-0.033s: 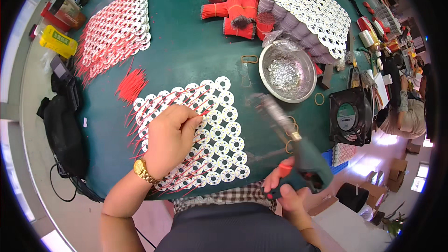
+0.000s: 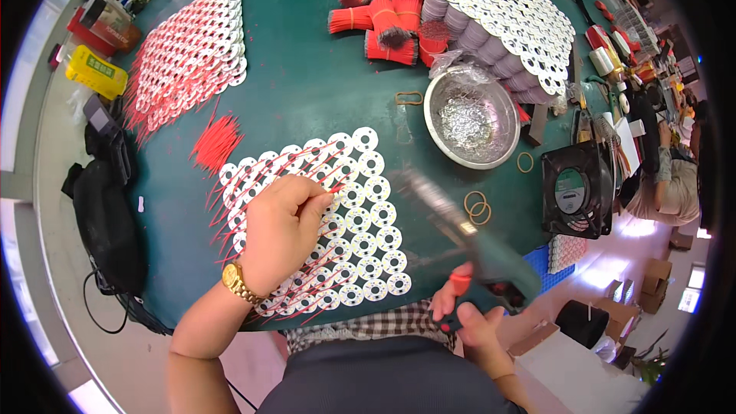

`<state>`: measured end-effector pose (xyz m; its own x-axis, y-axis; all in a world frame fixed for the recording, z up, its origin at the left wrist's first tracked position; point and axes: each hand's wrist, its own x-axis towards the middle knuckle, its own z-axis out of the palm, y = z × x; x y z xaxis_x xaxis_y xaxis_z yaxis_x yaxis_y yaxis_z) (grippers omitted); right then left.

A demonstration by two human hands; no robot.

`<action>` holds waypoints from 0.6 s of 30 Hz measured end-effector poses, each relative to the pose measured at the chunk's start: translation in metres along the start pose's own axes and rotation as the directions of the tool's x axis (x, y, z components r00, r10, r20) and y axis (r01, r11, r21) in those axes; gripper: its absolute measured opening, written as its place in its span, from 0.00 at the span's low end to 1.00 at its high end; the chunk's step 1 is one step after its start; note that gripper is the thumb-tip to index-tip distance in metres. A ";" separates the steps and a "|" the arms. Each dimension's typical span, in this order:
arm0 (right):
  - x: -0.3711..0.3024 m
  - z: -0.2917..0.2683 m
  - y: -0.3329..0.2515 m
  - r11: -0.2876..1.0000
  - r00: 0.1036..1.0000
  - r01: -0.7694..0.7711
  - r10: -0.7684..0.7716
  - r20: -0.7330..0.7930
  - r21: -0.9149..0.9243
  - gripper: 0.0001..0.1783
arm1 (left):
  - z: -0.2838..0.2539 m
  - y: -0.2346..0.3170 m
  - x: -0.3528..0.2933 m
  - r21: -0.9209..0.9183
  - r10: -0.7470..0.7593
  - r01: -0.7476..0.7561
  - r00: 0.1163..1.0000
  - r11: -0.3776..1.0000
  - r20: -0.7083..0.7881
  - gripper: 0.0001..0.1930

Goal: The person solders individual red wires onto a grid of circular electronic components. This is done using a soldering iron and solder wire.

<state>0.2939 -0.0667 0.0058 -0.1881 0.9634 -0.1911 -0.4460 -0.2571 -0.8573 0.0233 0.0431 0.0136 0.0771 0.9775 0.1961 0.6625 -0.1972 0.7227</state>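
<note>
While the left hand (image 2: pixel 285 215) hangs over a flat panel of round white circuit boards (image 2: pixel 363 242), its thumb and forefinger pinch a thin red wire (image 2: pixel 334 191); a gold-coloured metal watch (image 2: pixel 239 284) circles that wrist. Just right of the panel's near corner, the right hand (image 2: pixel 477 322) is wrapped around the handle of a dark green, gun-shaped tool with red parts (image 2: pixel 500 264), its blurred metal front reaching toward the panel's right side. More red wires slant across the panel and overhang its left edge. Beyond the panel's far left corner lie a loose heap of red wires (image 2: pixel 217 143) and, farther off, a stack of wired white panels (image 2: pixel 199 46). Beyond its far right corner sit a round metal bowl (image 2: pixel 483 162), tied red wire bundles (image 2: pixel 395 19) and a tall stack of bare white panels (image 2: pixel 506 15). Well right of the panel stands a square black fan (image 2: pixel 571 192).
</note>
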 end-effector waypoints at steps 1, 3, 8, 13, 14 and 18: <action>0.000 -0.003 0.004 1.000 0.999 -0.027 0.027 0.044 -0.014 0.28 | 0.003 -0.001 -0.004 -0.049 -0.070 0.070 0.997 0.996 0.020 0.02; -0.001 -0.005 0.012 0.999 0.996 -0.041 0.042 0.083 -0.021 0.27 | 0.008 0.001 -0.008 -0.016 -0.070 0.070 0.998 0.997 0.009 0.02; -0.001 0.011 0.004 0.990 0.996 -0.083 0.086 0.024 -0.112 0.18 | 0.011 0.003 -0.006 0.048 -0.080 0.080 0.997 0.996 -0.011 0.05; -0.003 -0.009 0.027 0.881 0.975 0.122 -0.019 0.223 -0.457 0.31 | 0.012 0.003 -0.007 0.114 0.003 -0.007 1.000 0.993 0.029 0.05; -0.002 -0.008 0.028 0.851 0.973 0.153 -0.042 0.226 -0.502 0.31 | 0.012 0.003 -0.007 0.117 0.002 -0.004 1.000 0.993 0.024 0.05; -0.001 -0.014 0.040 0.761 0.949 0.289 -0.148 0.278 -0.581 0.33 | 0.012 0.004 -0.005 0.175 0.031 -0.037 0.999 0.984 0.036 0.05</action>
<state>0.2886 -0.0770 -0.0348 -0.3559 0.9312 0.0782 0.1149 0.1267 -0.9853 0.0338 0.0384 0.0075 0.1243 0.9729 0.1949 0.7791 -0.2173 0.5880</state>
